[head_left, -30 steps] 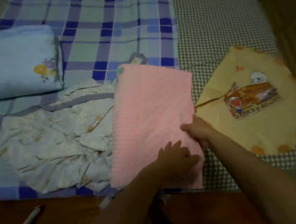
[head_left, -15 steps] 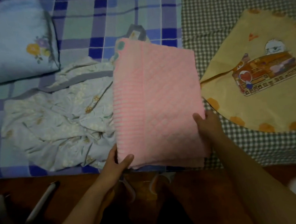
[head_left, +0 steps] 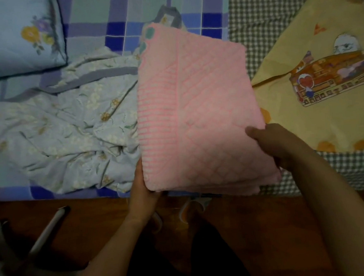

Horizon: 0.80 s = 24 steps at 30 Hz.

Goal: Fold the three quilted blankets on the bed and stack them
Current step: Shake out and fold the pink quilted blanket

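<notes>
A: Layout?
B: Bed (head_left: 168,13) runs across the top. Pink quilt (head_left: 199,115), folded, sits at the bed's near edge. Floral quilt (head_left: 68,128) lies crumpled just left of pink, touching it. Yellow quilt (head_left: 323,80) lies right of pink, spread out. Pillow (head_left: 12,35) is at far left.
A: Hands?
B: Left hand (head_left: 143,194) grips pink's near-left corner, fingers hidden under it. Right hand (head_left: 278,144) grips pink's right edge, thumb on top, fingers curled under.
</notes>
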{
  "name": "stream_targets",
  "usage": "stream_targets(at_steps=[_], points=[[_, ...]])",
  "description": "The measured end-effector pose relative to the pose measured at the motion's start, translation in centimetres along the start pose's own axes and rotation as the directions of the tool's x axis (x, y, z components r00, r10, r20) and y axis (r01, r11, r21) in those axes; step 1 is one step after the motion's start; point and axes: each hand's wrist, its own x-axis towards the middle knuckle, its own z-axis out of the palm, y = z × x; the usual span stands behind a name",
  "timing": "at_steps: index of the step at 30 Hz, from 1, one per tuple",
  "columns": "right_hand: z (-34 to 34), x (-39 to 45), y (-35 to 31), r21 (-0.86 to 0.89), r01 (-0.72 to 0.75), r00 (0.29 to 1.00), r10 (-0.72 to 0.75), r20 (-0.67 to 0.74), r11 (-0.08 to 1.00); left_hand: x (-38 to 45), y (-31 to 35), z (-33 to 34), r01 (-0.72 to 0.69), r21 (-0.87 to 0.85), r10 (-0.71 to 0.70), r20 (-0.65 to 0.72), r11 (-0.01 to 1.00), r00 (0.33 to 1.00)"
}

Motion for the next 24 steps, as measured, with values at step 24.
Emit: stream_targets(at_steps=[24], points=[[5.7,0.1,12.0,-0.137,0.133,0.926,-0.173,-0.336,0.982,2.1,2.4,-3.1,0.383,-0.054,-0.377,0.098,0.922,0.921]])
